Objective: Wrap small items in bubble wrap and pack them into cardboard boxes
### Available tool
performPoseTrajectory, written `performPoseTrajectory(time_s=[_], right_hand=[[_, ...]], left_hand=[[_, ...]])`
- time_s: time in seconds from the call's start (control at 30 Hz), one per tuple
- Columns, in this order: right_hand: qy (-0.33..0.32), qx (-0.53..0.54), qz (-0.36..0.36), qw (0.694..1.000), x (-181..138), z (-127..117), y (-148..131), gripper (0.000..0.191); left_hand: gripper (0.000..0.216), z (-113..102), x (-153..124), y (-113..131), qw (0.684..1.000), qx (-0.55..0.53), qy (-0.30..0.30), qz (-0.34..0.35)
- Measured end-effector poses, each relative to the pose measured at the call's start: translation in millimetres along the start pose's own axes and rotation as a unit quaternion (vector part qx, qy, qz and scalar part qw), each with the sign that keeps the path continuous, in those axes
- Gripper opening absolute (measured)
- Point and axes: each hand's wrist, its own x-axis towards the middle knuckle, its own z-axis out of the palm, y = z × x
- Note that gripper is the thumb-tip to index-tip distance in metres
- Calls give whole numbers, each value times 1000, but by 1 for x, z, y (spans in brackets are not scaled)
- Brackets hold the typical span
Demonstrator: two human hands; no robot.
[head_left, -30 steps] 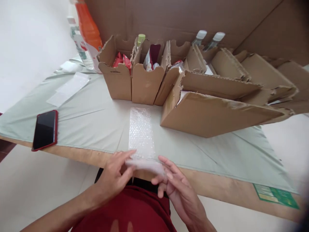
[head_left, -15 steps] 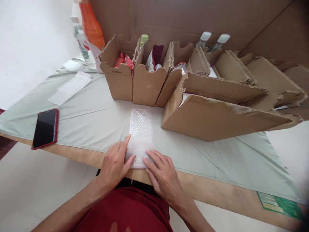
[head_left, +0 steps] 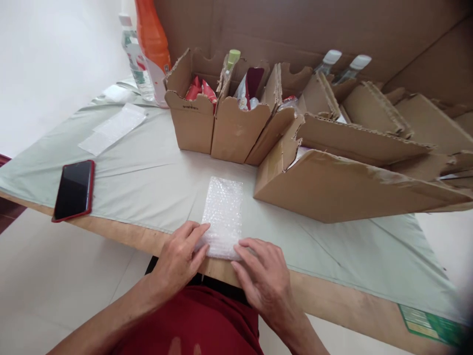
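A strip of clear bubble wrap [head_left: 223, 202] lies flat on the cloth at the table's front edge. Its near end looks doubled over into a thicker band. At the left of that band, my left hand [head_left: 181, 251] pinches the edge between thumb and fingers. The near right corner sits between the thumb and curled fingers of my right hand [head_left: 264, 268]. Whether anything is wrapped inside the fold cannot be made out.
Cardboard bins [head_left: 236, 128] with small packages stand behind, and a long cardboard box [head_left: 354, 187] is at the right. Left lie a phone [head_left: 74, 190] and more bubble wrap [head_left: 114, 129]. An orange bottle [head_left: 152, 39] and a clear bottle [head_left: 135, 59] stand at the back left.
The bubble wrap's far end now reaches less far from the table edge, and its near end looks more folded. Both hands have shifted slightly right in view, with the camera moving too.
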Motion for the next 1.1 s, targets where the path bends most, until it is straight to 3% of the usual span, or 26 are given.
performPoseTrajectory(time_s=[0.1,0.27,0.37,0.47,0.63,0.8,1.0,1.1], right_hand=[[-50,-9,-34,998,4,3,0,24],[-56,82,0,995,12,1,-2,22],[-33,74,31,996,9,-2,-1,23],[6,1,23,1000,5,-1,1,27],[-62,-11,-10,998,13,7,2,28],[-74,72,44,994,27,9,6,28],[-49,-40,27,998,34,13,4,31],[-78,-35,10,996,37,20,9,34]], left_hand=[[32,-2,-1,2,998,38,45,39],[37,-18,-8,5,993,-23,-5,114],[35,-18,1,1,996,-41,-14,82],[30,-10,17,-7,998,24,1,60],[29,-4,24,-11,994,68,53,62],[35,-13,14,-4,996,0,10,89],[30,-6,40,-17,995,87,38,25],[31,-8,33,-14,996,4,85,-31]])
